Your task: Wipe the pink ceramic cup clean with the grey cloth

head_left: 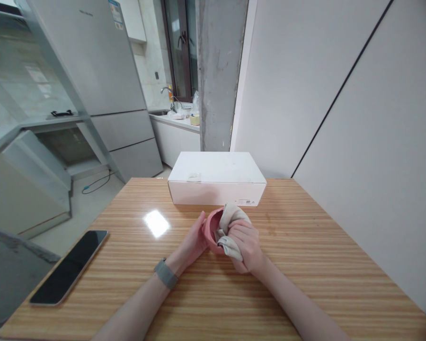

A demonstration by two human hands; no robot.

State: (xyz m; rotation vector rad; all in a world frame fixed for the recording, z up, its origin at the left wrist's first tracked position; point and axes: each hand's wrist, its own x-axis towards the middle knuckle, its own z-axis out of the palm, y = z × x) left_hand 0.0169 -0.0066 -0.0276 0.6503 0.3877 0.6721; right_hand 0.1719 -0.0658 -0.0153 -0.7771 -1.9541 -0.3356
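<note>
Hands [193, 239] [244, 246] clutch cloth [233, 219], maybe bowl [212, 232], near box edge [216, 193].

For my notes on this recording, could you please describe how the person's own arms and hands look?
The left hand and right hand are bare, with no gloves. The left forearm and right forearm show no sleeves. Around the left wrist is a wide grey band, like a watch strap; no watch face shows.
</note>
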